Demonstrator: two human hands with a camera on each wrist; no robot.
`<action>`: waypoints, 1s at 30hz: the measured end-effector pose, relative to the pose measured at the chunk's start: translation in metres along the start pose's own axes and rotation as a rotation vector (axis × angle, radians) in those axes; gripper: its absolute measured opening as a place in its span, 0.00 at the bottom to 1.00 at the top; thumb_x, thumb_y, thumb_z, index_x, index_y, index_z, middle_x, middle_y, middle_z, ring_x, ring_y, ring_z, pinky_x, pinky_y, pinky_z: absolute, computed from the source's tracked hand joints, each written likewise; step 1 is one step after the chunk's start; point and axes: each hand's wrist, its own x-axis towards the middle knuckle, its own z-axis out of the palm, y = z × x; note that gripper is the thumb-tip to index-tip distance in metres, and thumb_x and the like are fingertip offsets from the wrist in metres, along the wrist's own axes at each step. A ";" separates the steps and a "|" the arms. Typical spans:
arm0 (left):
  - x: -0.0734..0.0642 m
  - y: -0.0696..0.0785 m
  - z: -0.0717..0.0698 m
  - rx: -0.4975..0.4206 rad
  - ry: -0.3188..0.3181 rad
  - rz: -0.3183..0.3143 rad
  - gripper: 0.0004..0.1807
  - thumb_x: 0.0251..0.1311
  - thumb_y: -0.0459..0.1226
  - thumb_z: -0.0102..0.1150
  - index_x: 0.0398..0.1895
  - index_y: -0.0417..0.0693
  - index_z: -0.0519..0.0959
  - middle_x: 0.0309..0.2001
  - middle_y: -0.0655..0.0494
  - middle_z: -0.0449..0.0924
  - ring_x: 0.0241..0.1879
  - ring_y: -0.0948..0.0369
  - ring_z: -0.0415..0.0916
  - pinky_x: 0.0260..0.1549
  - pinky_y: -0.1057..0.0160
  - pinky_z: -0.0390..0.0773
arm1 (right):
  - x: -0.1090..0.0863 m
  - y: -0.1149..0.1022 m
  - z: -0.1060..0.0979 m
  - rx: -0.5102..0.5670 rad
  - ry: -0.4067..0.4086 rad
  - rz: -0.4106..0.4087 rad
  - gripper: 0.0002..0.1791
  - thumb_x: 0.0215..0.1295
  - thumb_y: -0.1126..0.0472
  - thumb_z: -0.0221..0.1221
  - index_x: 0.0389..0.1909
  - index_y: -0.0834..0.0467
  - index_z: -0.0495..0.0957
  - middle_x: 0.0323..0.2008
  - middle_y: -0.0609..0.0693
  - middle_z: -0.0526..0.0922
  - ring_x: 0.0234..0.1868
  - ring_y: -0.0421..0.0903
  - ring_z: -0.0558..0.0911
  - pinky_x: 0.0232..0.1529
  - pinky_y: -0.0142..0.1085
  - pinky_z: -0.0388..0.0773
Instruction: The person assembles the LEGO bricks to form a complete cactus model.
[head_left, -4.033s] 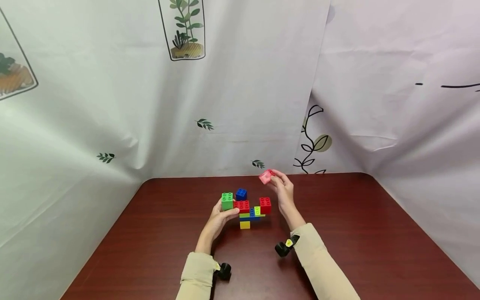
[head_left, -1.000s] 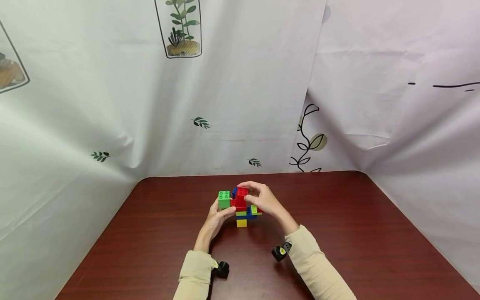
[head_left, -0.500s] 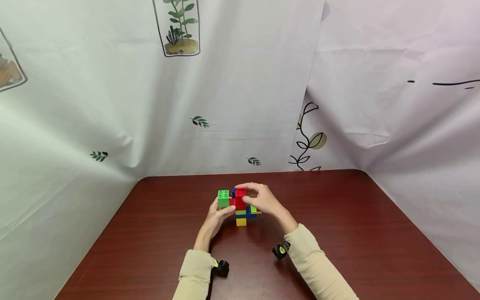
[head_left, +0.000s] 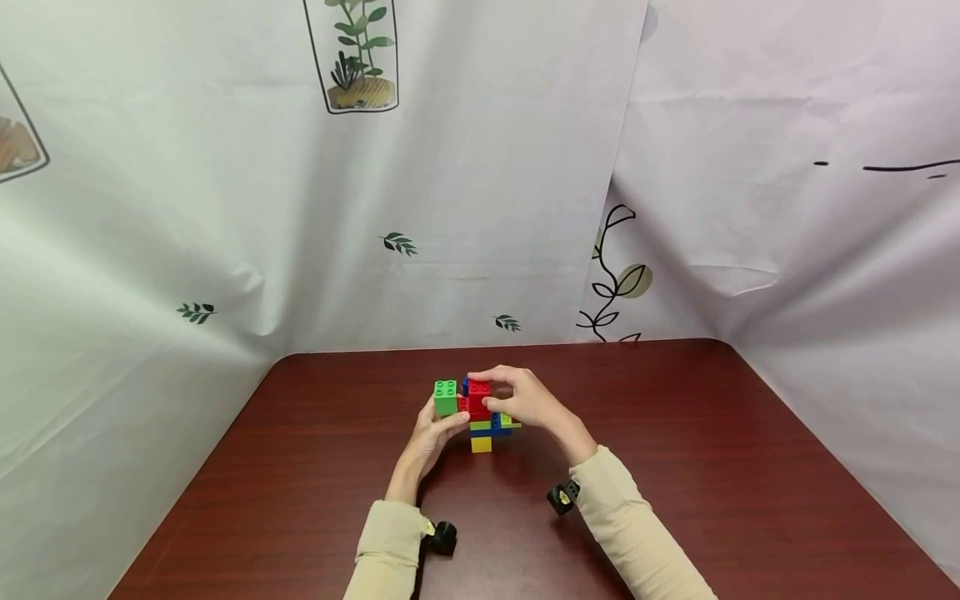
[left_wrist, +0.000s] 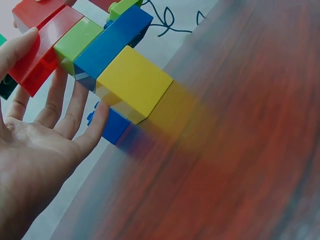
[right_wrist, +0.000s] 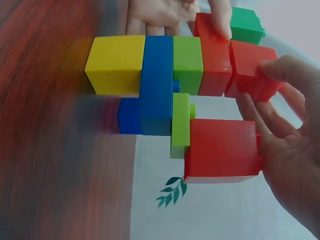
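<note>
A toy brick structure stands on the table, with a yellow brick (head_left: 482,445) at its foot. Above that come a long blue brick (right_wrist: 157,85), a lime brick (right_wrist: 187,65) and a wide red brick (left_wrist: 47,50). My left hand (head_left: 429,435) grips the wide red brick, thumb in front and fingers behind. Between thumb and fingers, my right hand (head_left: 528,400) pinches a small red brick (head_left: 478,398) on top of it. A green brick (head_left: 446,397) sits at the left end. On the right arm, a lime plate (right_wrist: 180,125) bears another red brick (right_wrist: 222,147), hidden from the head view.
Behind the structure is a blue brick (left_wrist: 116,125), close to the yellow one. The dark red wooden table (head_left: 337,500) runs back to a white patterned curtain (head_left: 480,208). Each wrist carries a small black camera (head_left: 442,538).
Four seconds ago my right hand held the small red brick up at the right; it came left onto the wide red brick. Over the last second, that brick has sunk slightly lower. My left hand keeps its grip.
</note>
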 end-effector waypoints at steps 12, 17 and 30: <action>0.002 0.007 0.003 -0.004 0.070 -0.079 0.33 0.62 0.27 0.55 0.69 0.34 0.55 0.45 0.65 0.81 0.45 0.66 0.80 0.49 0.68 0.81 | 0.005 -0.003 -0.008 -0.092 -0.094 -0.021 0.26 0.64 0.65 0.62 0.63 0.61 0.73 0.52 0.60 0.80 0.50 0.53 0.84 0.52 0.36 0.82; 0.001 0.004 0.000 0.005 0.059 -0.066 0.34 0.62 0.29 0.56 0.69 0.34 0.54 0.45 0.65 0.80 0.45 0.66 0.81 0.49 0.68 0.81 | 0.005 -0.004 -0.008 -0.105 -0.108 0.003 0.27 0.63 0.65 0.62 0.64 0.59 0.73 0.52 0.58 0.80 0.51 0.53 0.84 0.52 0.36 0.83; 0.001 0.000 0.005 -0.003 0.088 -0.100 0.33 0.61 0.28 0.56 0.68 0.35 0.55 0.45 0.63 0.79 0.45 0.65 0.81 0.50 0.67 0.81 | -0.001 -0.002 -0.010 -0.144 -0.086 0.002 0.27 0.62 0.64 0.63 0.63 0.59 0.74 0.51 0.58 0.82 0.42 0.46 0.83 0.43 0.30 0.84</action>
